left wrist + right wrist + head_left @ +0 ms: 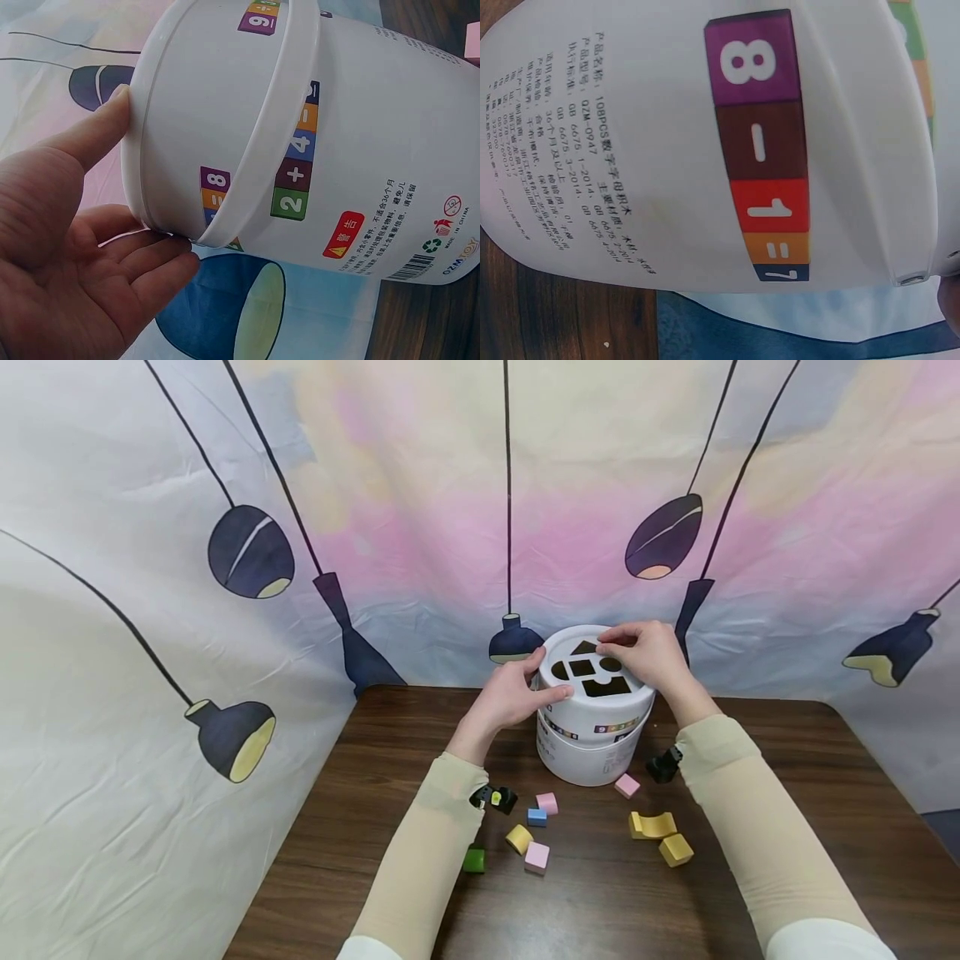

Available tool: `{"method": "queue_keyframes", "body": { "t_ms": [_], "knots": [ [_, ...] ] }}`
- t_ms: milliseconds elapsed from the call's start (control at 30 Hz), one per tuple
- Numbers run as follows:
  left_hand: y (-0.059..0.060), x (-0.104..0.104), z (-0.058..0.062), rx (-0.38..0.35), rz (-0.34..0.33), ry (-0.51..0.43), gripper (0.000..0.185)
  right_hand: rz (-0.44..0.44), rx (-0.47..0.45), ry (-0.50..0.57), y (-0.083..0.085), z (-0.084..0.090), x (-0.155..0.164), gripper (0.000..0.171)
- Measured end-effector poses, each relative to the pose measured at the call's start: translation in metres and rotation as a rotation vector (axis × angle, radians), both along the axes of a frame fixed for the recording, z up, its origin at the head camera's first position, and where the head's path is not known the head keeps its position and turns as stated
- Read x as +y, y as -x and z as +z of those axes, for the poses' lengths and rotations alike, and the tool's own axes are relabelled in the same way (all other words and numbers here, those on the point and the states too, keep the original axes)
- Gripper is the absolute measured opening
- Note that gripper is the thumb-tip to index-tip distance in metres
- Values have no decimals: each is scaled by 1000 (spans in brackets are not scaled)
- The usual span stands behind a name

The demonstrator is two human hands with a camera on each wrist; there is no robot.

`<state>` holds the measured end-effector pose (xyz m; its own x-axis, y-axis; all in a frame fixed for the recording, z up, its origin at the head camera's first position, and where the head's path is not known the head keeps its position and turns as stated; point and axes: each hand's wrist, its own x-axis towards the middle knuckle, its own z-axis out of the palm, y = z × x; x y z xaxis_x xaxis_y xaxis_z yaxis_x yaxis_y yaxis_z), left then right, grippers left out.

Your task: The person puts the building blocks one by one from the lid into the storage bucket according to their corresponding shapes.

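A white bucket [588,760] with a shape-hole lid [558,652] stands upright at the table's back. My left hand [513,692] holds the lid's left edge, its thumb and fingers spread around the rim. The left wrist view shows that hand [82,240] against the bucket's upper side [202,97]. Over the lid's back right, near the triangular hole, my right hand [648,652] has thumb and fingertips close together. Whether something small is between them is hidden. The right wrist view is mostly filled by the bucket's printed side [652,150], with a sliver of hand at the edge.
In front of the bucket lie pink blocks [536,857], a blue block [537,817], a yellow cylinder [519,839] and a green block [474,861]. Right of them are a yellow arch block [652,826] and a yellow block [677,850]. A patterned cloth [450,527] hangs behind the table [390,777].
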<state>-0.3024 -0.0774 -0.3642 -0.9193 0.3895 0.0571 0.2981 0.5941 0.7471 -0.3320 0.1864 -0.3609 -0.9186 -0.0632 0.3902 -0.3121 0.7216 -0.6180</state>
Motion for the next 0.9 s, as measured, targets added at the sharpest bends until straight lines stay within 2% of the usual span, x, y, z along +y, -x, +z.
{"method": "queue_keyframes", "body": {
  "t_ms": [467, 567, 767, 900],
  "knots": [
    [0, -1, 0, 1, 9, -3, 95, -1, 23, 64, 0, -3, 1, 25],
    [-1, -1, 1, -1, 12, -8, 96, 8, 39, 136, -1, -5, 4, 27],
    [-2, 1, 1, -6, 14, -7, 97, 8, 83, 372, -6, -11, 10, 32],
    [-1, 1, 1, -8, 13, -11, 98, -14, 136, 462, -10, -16, 16, 34]
  ]
}}
